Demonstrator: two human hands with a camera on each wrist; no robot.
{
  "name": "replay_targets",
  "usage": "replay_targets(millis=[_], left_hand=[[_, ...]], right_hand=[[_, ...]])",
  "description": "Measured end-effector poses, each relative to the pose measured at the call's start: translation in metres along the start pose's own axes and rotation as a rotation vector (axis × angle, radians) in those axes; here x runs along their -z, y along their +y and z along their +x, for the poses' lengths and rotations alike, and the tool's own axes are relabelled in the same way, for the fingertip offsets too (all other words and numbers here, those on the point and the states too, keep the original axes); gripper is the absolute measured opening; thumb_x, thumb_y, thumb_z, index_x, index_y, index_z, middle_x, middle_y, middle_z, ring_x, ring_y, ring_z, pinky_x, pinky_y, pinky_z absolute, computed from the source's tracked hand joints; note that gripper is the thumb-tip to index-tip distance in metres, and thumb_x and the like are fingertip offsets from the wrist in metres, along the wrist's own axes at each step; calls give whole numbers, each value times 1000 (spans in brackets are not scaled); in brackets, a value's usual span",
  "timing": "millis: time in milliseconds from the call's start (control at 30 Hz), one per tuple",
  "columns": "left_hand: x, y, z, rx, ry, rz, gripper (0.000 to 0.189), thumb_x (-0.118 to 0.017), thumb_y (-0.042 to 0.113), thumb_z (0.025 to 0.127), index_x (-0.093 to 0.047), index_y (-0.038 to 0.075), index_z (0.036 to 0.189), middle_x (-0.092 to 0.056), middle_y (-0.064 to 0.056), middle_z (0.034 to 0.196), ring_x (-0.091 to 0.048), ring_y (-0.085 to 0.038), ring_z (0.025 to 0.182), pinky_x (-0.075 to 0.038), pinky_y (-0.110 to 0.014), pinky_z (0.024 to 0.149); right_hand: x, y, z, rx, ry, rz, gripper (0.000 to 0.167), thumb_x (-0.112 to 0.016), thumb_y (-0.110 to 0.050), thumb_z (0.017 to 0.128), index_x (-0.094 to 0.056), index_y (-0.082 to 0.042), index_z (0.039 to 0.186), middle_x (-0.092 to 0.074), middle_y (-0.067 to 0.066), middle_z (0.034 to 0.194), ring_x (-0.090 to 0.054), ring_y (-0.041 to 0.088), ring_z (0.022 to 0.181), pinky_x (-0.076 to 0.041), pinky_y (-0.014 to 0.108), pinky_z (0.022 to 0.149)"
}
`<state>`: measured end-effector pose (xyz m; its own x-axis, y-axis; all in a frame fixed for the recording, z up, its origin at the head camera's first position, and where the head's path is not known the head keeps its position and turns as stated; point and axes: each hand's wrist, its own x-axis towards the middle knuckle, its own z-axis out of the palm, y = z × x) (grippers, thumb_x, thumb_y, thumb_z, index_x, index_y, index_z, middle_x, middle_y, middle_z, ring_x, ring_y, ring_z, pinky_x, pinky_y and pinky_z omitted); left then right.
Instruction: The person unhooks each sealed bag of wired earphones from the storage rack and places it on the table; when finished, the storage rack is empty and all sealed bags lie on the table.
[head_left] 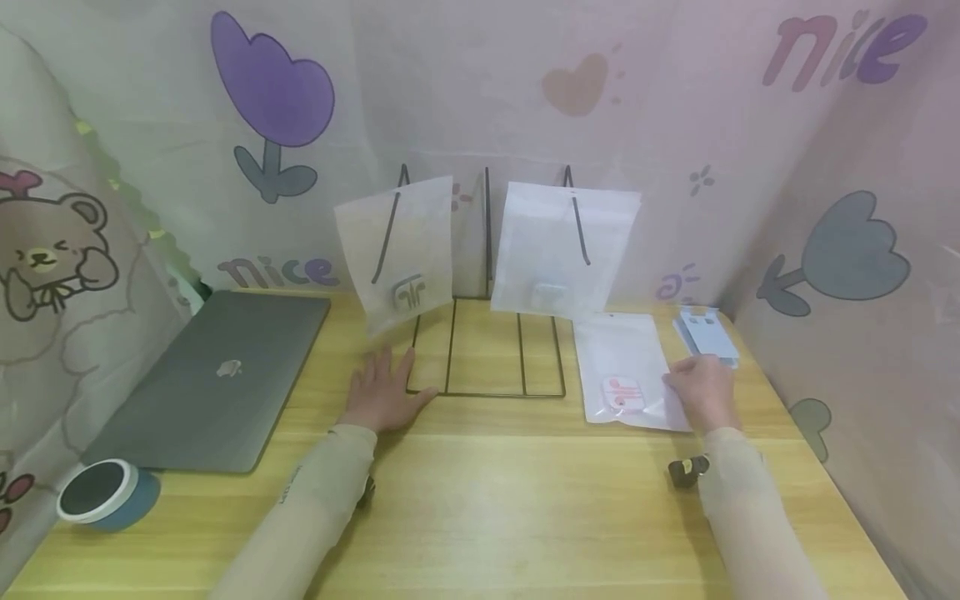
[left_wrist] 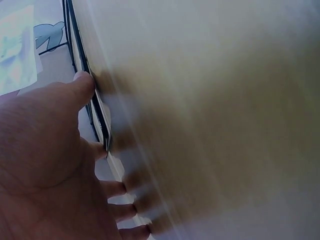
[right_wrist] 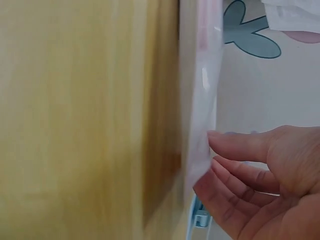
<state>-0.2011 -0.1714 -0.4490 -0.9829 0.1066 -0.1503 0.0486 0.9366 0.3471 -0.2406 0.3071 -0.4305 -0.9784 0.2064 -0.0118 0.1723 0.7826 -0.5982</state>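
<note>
In the head view my left hand (head_left: 382,393) rests spread on the table beside the black wire rack (head_left: 486,395). Its thumb lies at the rack's front left corner, and the left wrist view has the thumb (left_wrist: 84,87) right at the wire. My right hand (head_left: 705,390) pinches the right edge of a white pouch (head_left: 637,346) that has a pink-and-white earphone case shape near its bottom. That pouch edge (right_wrist: 202,125) stands off the table between thumb and fingers in the right wrist view. Two similar pouches, left (head_left: 397,242) and right (head_left: 566,242), hang from the rack's hooks.
A grey laptop (head_left: 225,375) lies closed at the left, with a blue jar (head_left: 112,496) with a dark lid in front of it. Pale blue flat pieces (head_left: 708,335) lie at the back right. Printed cloth (head_left: 465,83) hangs behind the table.
</note>
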Motion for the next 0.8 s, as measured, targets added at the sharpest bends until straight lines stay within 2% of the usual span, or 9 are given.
replay_targets(millis=[100, 233, 400, 500, 600, 800], left_hand=[[0, -1, 1, -1, 2, 9, 84, -46, 60, 98, -16, 11, 159, -3, -30, 159, 0, -52, 143, -3, -68, 111], [0, -1, 2, -5, 7, 17, 85, -46, 61, 97, -17, 11, 159, -5, -31, 159, -2, -53, 143, -5, -69, 111], [1, 0, 2, -5, 7, 23, 85, -46, 62, 97, -17, 11, 159, -6, -31, 158, -2, -53, 143, -5, -69, 111], [1, -1, 2, -4, 7, 22, 86, -46, 62, 97, -16, 12, 159, -5, -31, 159, -2, -52, 143, -4, -68, 111], [0, -2, 3, -9, 11, 26, 85, -46, 62, 97, -17, 11, 159, -6, -31, 158, -2, -53, 142, -4, -69, 111], [-2, -4, 3, -5, 13, 26, 86, -46, 63, 96, -17, 12, 159, -6, -31, 158, -2, -53, 142, -4, -68, 111]], right_hand=[[3, -2, -1, 27, 19, -9, 36, -70, -8, 87, -63, 16, 113, -62, 35, 113, -55, 49, 108, -44, 59, 94], [7, -8, 0, 81, 84, -35, 37, -71, -11, 87, -63, 15, 112, -64, 33, 110, -55, 51, 106, -42, 60, 94], [12, -25, 3, 208, 129, -33, 33, -72, -14, 90, -65, 12, 110, -67, 30, 106, -61, 47, 98, -45, 57, 87], [14, -42, 7, 299, 119, -1, 33, -72, -16, 91, -65, 9, 112, -67, 29, 106, -65, 44, 93, -48, 56, 84], [16, -61, 10, 357, 105, 19, 35, -72, -19, 92, -64, 6, 114, -68, 26, 105, -67, 42, 93, -51, 55, 83], [18, -89, 13, 412, 66, 38, 38, -72, -22, 92, -63, 4, 120, -68, 24, 106, -65, 40, 97, -51, 54, 84]])
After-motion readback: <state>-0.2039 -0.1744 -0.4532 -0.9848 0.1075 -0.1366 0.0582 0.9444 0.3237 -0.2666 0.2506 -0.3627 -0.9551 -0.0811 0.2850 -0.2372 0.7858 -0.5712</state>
